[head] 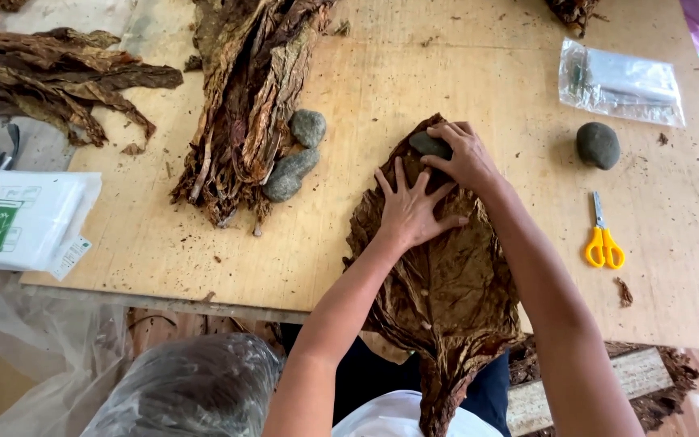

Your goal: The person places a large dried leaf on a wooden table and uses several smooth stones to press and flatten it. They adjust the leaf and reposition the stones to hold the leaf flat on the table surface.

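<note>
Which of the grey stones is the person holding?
The flat grey stone under the right hand, on top of the spread brown leaf. The two stones beside the leaf pile and the round one near the scissors lie untouched.

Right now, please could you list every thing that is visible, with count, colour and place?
flat dried brown leaf stack: one, dark brown, front middle, hanging over the table edge.
small grey stone on the leaf: one, grey, at the stack's far end, under the right fingers.
long bundle of dried leaves: one, brown, far middle.
grey stones beside the bundle: three, right of the bundle.
round dark stone: one, dark grey, right side.
yellow-handled scissors: one, right, near the front.
clear plastic bag: one, far right.
loose twisted leaves: one pile, brown, far left.
white plastic packet: one, left edge.
wooden table: one, pale.
left hand: spread flat on the stack.
right hand: on the small stone.
</note>
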